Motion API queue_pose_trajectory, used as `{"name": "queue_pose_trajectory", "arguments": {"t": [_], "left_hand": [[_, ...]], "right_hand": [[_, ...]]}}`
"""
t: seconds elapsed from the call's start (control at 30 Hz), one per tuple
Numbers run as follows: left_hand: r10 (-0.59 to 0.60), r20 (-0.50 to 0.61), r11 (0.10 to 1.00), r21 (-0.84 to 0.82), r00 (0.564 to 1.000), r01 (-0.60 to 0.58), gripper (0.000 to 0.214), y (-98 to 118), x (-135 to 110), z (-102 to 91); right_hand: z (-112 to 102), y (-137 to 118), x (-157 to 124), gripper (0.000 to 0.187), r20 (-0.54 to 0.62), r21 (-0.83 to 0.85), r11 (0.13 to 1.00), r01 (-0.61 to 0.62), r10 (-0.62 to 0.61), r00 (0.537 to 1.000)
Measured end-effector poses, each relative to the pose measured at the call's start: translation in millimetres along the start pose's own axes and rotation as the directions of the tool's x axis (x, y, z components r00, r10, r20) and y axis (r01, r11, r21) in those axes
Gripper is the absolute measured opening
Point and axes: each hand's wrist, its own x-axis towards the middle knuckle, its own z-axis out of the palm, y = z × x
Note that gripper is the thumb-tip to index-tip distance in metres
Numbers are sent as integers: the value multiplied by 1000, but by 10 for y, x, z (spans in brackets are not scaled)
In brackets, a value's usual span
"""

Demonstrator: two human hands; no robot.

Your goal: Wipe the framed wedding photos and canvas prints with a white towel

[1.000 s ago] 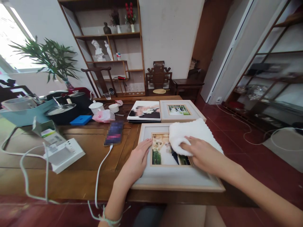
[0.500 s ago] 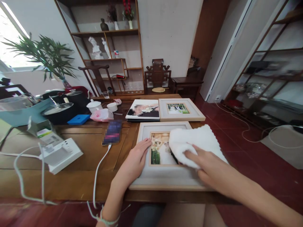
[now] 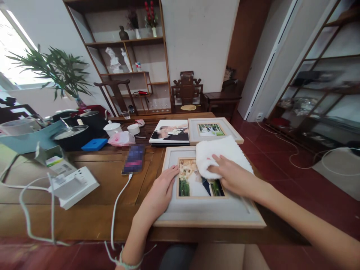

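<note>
A light wood picture frame (image 3: pixel 208 213) with a pale mat and a small photo in its middle lies flat at the table's front edge. My left hand (image 3: pixel 163 183) rests flat on the frame's left side, fingers stretched toward the photo's left edge. With my right hand (image 3: pixel 232 172) I grip a white cloth (image 3: pixel 225 150) that lies over the upper right of the frame and hides the photo's upper right corner. Part of the cloth is bunched under my fingers.
Behind lie a second picture frame (image 3: pixel 233 133) and a photo panel (image 3: pixel 168 131). To the left are a phone (image 3: pixel 133 159) on a white cable, a white box (image 3: pixel 78 187), a blue box (image 3: pixel 94 144), a pink packet (image 3: pixel 120 138) and a dark pot (image 3: pixel 70 138).
My right hand has slid the cloth up and to the left across the frame, uncovering the photo's lower right part. My left hand has stayed in place.
</note>
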Motion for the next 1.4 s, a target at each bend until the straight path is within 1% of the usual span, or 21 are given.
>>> {"name": "queue_pose_trajectory", "arguments": {"t": [0.1, 0.2, 0.27, 0.37, 0.43, 0.47, 0.53, 0.57, 0.67, 0.73, 0.83, 0.93, 1.0, 1.07, 1.1, 1.17, 1.3, 1.33, 1.4], "left_hand": [[17, -1, 1000, 9, 1000, -17, 37, -8, 5, 7], [33, -9, 999, 27, 999, -33, 37, -20, 5, 13], [36, -10, 999, 37, 999, -35, 38, -28, 2, 17], [42, -1, 998, 44, 999, -41, 38, -40, -4, 23], [47, 9, 998, 45, 999, -47, 38, -45, -5, 23], [46, 13, 998, 44, 999, -46, 38, -46, -5, 22], [44, 23, 998, 40, 999, -45, 37, -44, -6, 16], [42, 28, 998, 38, 999, -43, 37, -42, -6, 11], [42, 44, 999, 32, 998, -44, 37, -31, -12, -4], [42, 51, 999, 28, 998, -43, 37, -22, -15, -13], [34, 54, 999, 25, 998, -35, 36, -13, -14, -19], [36, 49, 999, 24, 998, -38, 35, -12, -10, -20], [37, 44, 999, 21, 998, -38, 35, -9, -11, -20], [29, 42, 999, 20, 999, -30, 35, -4, -13, -20], [25, 42, 999, 20, 999, -26, 36, 0, -15, -19], [19, 46, 999, 25, 999, -20, 36, 5, -15, -15], [19, 48, 999, 36, 999, -21, 37, -5, -3, 0], [23, 45, 999, 37, 999, -25, 37, -10, 1, 4], [34, 41, 999, 40, 999, -36, 37, -19, 6, 8]], "right_hand": [[-183, -265, -283, 56, 116, 20, 1000, 18, -20, 993], [-339, -502, -529, 55, 216, 70, 996, 57, -71, 974], [-383, -615, -641, 58, 211, 114, 991, 68, -91, 973], [-321, -705, -694, 59, 145, 195, 975, 106, -136, 980], [-224, -713, -652, 58, 148, 229, 968, 100, -136, 980], [-174, -701, -616, 59, 168, 228, 971, 74, -114, 979], [-88, -648, -533, 67, 164, 201, 979, 14, -48, 985], [-52, -608, -491, 69, 140, 183, 983, 0, -26, 990], [39, -458, -370, 67, 39, 121, 992, 17, -22, 999], [94, -334, -280, 66, 1, 83, 996, 11, -11, 1000], [170, -81, -102, 66, -87, 11, 1000, -3, 4, 996], [225, 239, 104, 64, -183, -110, 994, -27, 6, 983], [237, 408, 203, 63, -189, -158, 986, -48, 18, 982], [218, 467, 233, 63, -152, -159, 986, -46, 21, 988], [197, 445, 216, 62, -123, -148, 988, -37, 19, 992], [129, 303, 124, 60, -51, -116, 993, -24, 18, 999], [-103, -188, -203, 54, 123, -70, 998, -4, 12, 992], [-176, -311, -291, 53, 177, -61, 998, 15, -4, 984], [-322, -520, -452, 55, 229, -39, 996, 75, -65, 971]]}}
